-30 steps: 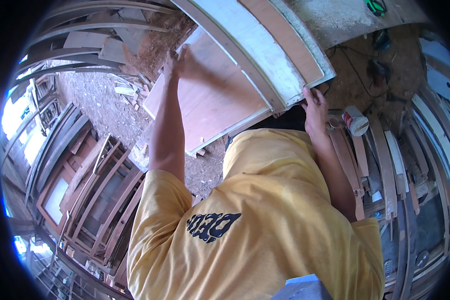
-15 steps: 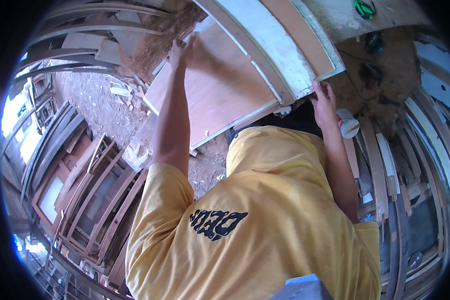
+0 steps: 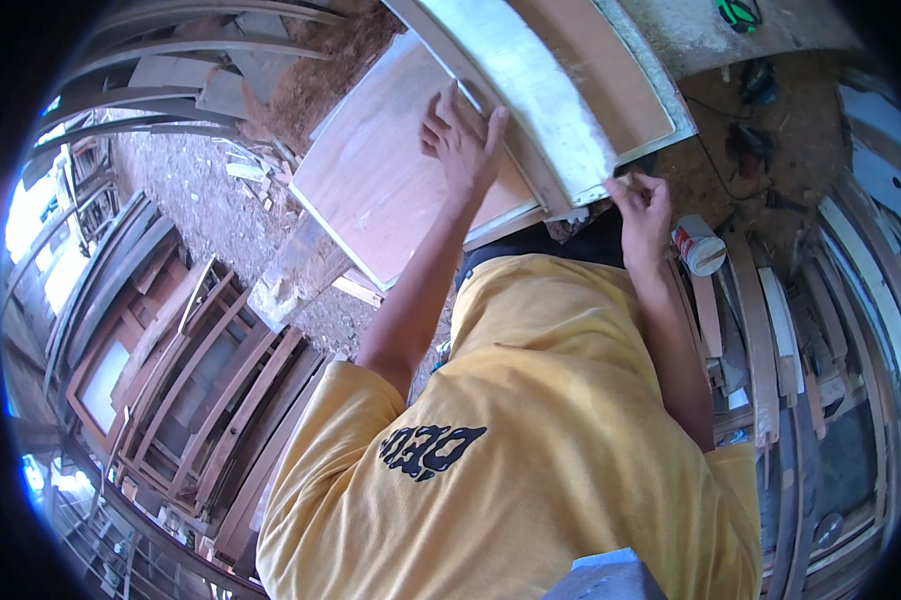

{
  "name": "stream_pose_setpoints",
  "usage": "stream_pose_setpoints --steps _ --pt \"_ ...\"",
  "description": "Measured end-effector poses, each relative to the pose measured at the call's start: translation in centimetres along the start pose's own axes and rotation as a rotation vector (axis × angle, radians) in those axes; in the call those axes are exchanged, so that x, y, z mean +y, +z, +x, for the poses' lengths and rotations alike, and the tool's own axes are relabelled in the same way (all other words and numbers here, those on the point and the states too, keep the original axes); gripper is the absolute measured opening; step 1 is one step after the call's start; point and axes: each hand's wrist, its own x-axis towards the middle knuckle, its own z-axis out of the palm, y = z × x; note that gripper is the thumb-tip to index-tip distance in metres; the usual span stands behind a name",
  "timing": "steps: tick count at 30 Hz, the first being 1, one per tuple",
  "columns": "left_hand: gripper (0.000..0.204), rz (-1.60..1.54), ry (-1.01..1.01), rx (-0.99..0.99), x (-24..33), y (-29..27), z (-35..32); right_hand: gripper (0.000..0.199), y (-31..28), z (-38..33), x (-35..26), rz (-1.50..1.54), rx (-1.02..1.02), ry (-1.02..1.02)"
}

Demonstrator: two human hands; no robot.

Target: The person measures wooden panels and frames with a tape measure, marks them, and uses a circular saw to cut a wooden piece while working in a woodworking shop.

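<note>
A flat reddish-brown wooden panel point(image 3: 371, 190) with pale edges lies in front of me. Along its right side run a grey-brown strip point(image 3: 491, 120) and a long white-painted board point(image 3: 546, 95). My left hand point(image 3: 463, 145) is over the panel beside the strip, fingers apart and holding nothing; whether the fingertips touch the strip is unclear. At the near right corner of the white board, my right hand point(image 3: 645, 205) pinches the board's edge between thumb and fingers. Beyond that corner lies another brown panel with a whitish frame point(image 3: 636, 75).
A white tub with red marking point(image 3: 701, 248) stands right of my right hand. Dark tools with a cord point(image 3: 751, 150) lie on the dusty ground. Timber pieces point(image 3: 771, 340) are stacked at right, and wooden frames point(image 3: 186, 385) at left. A green-and-black object point(image 3: 738, 14) sits at the far right.
My left hand has left the panel's far left edge and moved right toward the strip. My right hand has shifted slightly left and nearer, onto the white board's corner.
</note>
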Motion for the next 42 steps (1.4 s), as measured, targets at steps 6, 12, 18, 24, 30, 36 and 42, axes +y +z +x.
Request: stream_pose_setpoints --steps 6,12,18,24,30,36,42 --pt "0.080 -0.340 -0.394 -0.159 -0.6 -2.6 -3.0 0.049 2.5 -3.8 -1.8 -0.074 -0.107 -0.140" --pt "0.081 -0.348 -0.355 -0.157 -2.5 -3.1 -3.5 0.045 2.4 -3.0 -1.4 -0.223 -0.232 -0.068" --pt "0.083 -0.270 -0.290 -0.154 -1.9 -2.0 -2.9 0.041 2.3 -1.2 0.9 0.035 -0.158 -0.021" --pt "0.084 -0.157 -0.203 -0.053 0.2 -0.8 -1.9 0.042 2.0 -0.4 -0.9 -0.030 -0.048 0.093" --pt "0.087 -0.130 -0.125 -0.075 3.7 0.5 -0.7 0.045 -0.7 1.2 -0.1 0.027 0.012 0.225" --pt "0.087 -0.098 -0.182 -0.031 4.2 1.4 -0.2 0.045 -1.1 2.7 -1.9 -0.149 0.070 -0.032" --pt "0.088 -0.090 -0.126 0.035 4.5 2.5 0.3 0.050 -2.4 5.9 -3.1 -0.039 0.034 0.171"
